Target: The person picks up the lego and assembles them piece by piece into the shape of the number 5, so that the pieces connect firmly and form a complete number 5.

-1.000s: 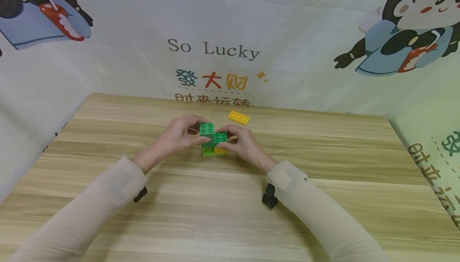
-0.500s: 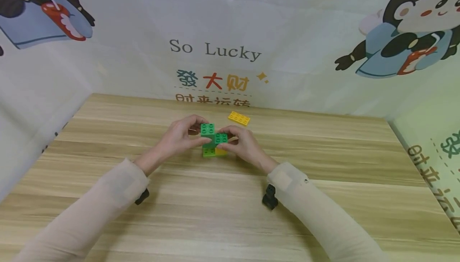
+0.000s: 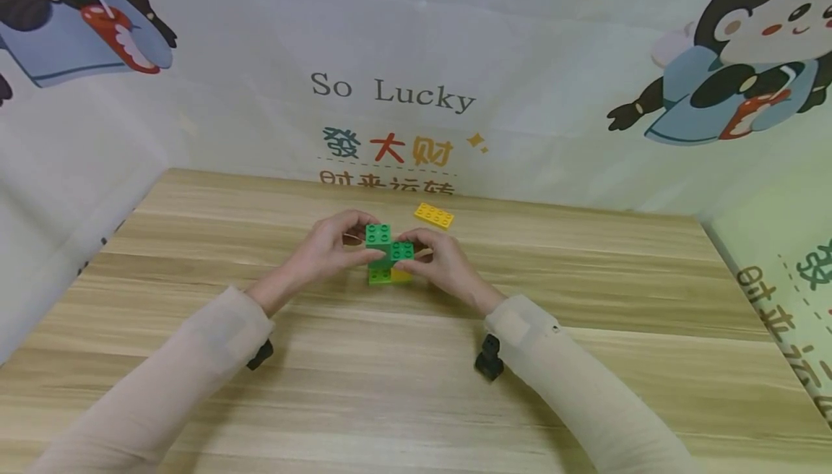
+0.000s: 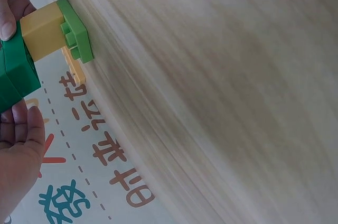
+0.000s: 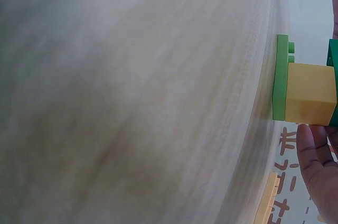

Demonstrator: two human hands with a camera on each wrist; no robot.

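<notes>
A light green plate [image 3: 380, 277] lies on the table, with a yellow block [image 5: 310, 94] standing on part of it. Dark green bricks top the yellow block: a lower green brick [image 3: 402, 251] and, stacked at its left, an upper green brick [image 3: 378, 234]. My left hand [image 3: 328, 246] pinches the left end of the green bricks, thumb in front and fingers behind. From the other side my right hand [image 3: 445, 261] pinches the lower green brick, thumb across its front. In the right wrist view, its fingertips [image 5: 305, 134] reach beside the yellow block. The far sides are partly hidden.
Behind the stack, near the table's back edge, lies a flat yellow plate [image 3: 434, 215]. A printed cloth [image 3: 403, 40] hangs right behind the wooden table [image 3: 390, 380]. Small black devices [image 3: 490, 358] hang under the sleeves.
The view has shifted very slightly. Both hands keep the same hold on the green bricks, and the stack looks the same.
</notes>
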